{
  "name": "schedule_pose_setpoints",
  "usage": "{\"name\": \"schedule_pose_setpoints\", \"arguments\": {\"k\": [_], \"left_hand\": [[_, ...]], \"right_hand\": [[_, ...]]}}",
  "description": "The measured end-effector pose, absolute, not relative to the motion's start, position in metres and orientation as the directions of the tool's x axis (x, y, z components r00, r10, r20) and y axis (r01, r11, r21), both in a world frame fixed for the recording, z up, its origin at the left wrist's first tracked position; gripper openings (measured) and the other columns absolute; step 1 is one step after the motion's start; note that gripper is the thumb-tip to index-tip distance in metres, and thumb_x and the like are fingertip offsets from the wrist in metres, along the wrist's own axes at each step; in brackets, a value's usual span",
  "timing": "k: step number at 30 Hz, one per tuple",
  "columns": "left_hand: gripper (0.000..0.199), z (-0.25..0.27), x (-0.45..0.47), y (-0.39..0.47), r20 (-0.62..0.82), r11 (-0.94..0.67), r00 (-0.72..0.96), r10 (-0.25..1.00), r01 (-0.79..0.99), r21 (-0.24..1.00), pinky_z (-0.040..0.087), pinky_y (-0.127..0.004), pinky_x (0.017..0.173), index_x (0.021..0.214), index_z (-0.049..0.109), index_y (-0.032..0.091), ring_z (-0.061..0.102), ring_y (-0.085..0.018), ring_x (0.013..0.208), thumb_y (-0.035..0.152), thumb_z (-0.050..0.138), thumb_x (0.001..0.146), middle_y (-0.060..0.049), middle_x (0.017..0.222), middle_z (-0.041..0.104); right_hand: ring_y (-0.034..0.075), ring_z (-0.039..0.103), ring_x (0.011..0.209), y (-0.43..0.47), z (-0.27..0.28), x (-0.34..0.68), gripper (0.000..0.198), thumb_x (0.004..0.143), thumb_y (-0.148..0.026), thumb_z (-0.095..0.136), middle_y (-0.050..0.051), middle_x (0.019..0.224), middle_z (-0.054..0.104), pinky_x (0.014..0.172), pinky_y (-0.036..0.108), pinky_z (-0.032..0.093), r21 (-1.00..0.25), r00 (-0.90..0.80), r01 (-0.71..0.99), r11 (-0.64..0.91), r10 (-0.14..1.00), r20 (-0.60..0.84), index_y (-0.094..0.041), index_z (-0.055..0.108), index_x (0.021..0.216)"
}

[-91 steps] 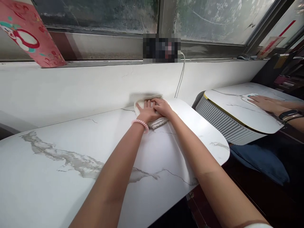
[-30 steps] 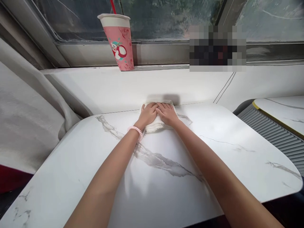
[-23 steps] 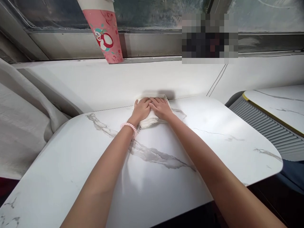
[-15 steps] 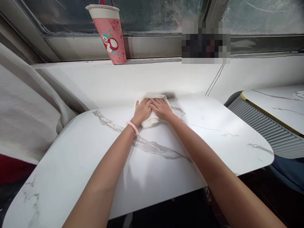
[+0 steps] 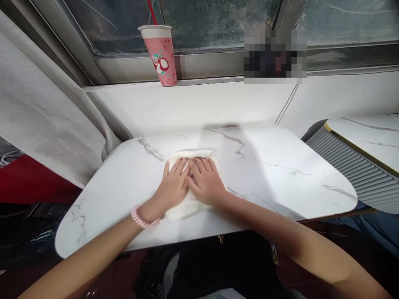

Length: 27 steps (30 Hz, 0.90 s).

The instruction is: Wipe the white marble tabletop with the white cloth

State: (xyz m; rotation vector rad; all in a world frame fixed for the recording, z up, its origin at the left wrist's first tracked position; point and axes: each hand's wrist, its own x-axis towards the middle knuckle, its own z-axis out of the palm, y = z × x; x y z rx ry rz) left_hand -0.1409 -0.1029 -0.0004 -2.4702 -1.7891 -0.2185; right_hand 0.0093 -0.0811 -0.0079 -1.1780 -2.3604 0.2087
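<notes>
A wide, cloudy glass window (image 5: 212,25) in a grey metal frame runs behind the long white table with grey marble-like streaks (image 5: 109,195). Past the table's right end is a second white table with a gold edge and a grey ribbed side (image 5: 370,129). A big, pale grey fabric curtain (image 5: 52,104) hangs by the table's left end. A thick, creamy white, soft-looking cloth (image 5: 183,211) lies flat on the table, a bit left of the table's middle and back from its front edge. It looks light and floppy, so it should bunch up easily and not break. A flat palm on its middle should hold it well, and an edge should be easy to pinch for lifting. A tall pink paper cup with a white top and a red straw (image 5: 162,56) stands behind the table, higher than its top. On the table, the left hand (image 5: 174,187) rests on the cloth, fingers a little spread; its thumb is hard to make out. The right hand (image 5: 205,180) lies flat beside it, fingers slightly apart, thumb toward the left hand. A pink coiled bracelet (image 5: 144,223) circles the left wrist, near the table's front edge.
</notes>
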Motion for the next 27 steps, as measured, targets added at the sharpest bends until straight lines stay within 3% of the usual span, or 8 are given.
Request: {"name": "schedule_pose_setpoints", "arguments": {"k": [12,17,27], "left_hand": [[0.061,-0.009,-0.201,-0.178,0.125,-0.284,0.283,0.951,0.959,-0.011,0.02,-0.057,0.117,0.156,0.017,0.026,0.028,-0.028,0.145,0.031,0.024,0.095,-0.01,0.155,0.036],[0.059,0.001,-0.251,-0.14,0.086,-0.181,0.177,0.98,0.983,0.042,0.019,-0.06,0.115,0.153,0.026,0.023,0.032,-0.03,0.142,0.033,0.021,0.096,-0.013,0.153,0.039],[0.053,0.006,-0.268,0.003,0.064,-0.232,0.224,0.973,0.949,0.213,0.007,-0.052,0.119,0.147,0.036,0.024,0.027,-0.022,0.144,0.033,0.025,0.096,-0.008,0.154,0.037]], "right_hand": [[0.038,0.033,0.137,-0.14,-0.003,-0.03,0.063,0.097,-0.04,0.034,0.026,0.143,0.043,0.116,0.061,0.017,-0.369,-0.65,0.558,0.744,0.667,0.363,-0.001,0.036,0.146],[0.036,0.035,0.136,-0.102,-0.004,-0.089,0.06,0.098,-0.039,0.036,0.025,0.143,0.045,0.116,0.058,0.018,-0.387,-0.657,0.541,0.747,0.662,0.361,-0.002,0.037,0.146],[0.033,0.035,0.135,0.009,-0.012,-0.125,0.053,0.098,-0.031,0.034,0.021,0.143,0.045,0.115,0.055,0.015,-0.411,-0.443,0.723,0.556,0.829,0.342,-0.006,0.039,0.145]]}}
